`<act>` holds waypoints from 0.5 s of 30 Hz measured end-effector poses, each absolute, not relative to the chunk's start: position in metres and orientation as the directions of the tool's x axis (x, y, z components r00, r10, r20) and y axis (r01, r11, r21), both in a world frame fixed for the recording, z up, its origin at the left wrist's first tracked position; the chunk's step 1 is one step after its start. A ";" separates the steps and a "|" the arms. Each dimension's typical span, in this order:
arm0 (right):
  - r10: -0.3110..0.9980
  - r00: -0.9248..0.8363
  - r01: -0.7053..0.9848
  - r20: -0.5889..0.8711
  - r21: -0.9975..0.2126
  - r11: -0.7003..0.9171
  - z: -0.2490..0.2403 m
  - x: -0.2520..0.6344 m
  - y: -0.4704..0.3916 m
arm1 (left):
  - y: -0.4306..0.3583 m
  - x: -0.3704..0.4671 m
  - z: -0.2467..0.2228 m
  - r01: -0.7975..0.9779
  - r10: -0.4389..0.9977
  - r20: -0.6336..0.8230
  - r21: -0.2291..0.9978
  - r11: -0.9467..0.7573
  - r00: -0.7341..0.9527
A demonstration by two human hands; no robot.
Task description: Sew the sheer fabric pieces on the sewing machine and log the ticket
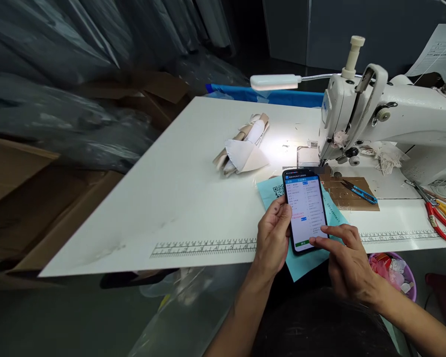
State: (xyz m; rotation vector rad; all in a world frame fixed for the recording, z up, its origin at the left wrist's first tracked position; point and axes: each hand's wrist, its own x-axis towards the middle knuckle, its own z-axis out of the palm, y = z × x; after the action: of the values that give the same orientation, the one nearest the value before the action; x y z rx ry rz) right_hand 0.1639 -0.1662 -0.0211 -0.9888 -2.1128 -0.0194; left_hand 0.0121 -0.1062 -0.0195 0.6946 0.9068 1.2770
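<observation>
My left hand (pixel 273 230) grips a smartphone (pixel 306 210) by its left edge, thumb along the side. The lit screen shows a list of text with a green bar at the bottom. Over the screen's lower right, my right hand (pixel 347 255) has two fingers stretched out, their tips at or just above the glass; I cannot tell if they touch. Behind the phone lies a light blue paper sheet (pixel 297 267) with a QR code, partly covered. A bundle of white and beige fabric pieces (pixel 245 146) rests on the table farther back.
A white sewing machine (pixel 357 109) stands at the right under a lamp (pixel 275 82). Blue thread snips (pixel 360 192) and red-handled scissors (pixel 436 213) lie nearby. Below the table edge is a purple bin (pixel 411 285) of scraps. Cardboard boxes (pixel 59 213) stand left.
</observation>
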 end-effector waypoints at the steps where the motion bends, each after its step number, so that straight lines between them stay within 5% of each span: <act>1: 0.639 -0.405 0.653 0.653 -0.282 0.703 -0.022 0.162 -0.167 | -0.106 0.012 -0.020 -0.493 0.983 -0.174 0.852 0.175 0.048; 8: 0.611 -0.491 0.644 0.621 -0.214 0.735 -0.021 0.158 -0.164 | -0.106 0.011 -0.021 -0.500 0.985 -0.163 0.850 0.167 0.054; 15: 0.630 -0.425 0.613 0.650 -0.305 0.729 -0.019 0.161 -0.168 | -0.107 0.011 -0.018 -0.496 0.981 -0.187 0.847 0.190 0.056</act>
State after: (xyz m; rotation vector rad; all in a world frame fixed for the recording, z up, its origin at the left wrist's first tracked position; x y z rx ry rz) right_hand 0.1607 -0.1684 -0.0187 -0.9358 -2.1453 0.0262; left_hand 0.0109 -0.1067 -0.0180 0.6876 0.9023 1.2654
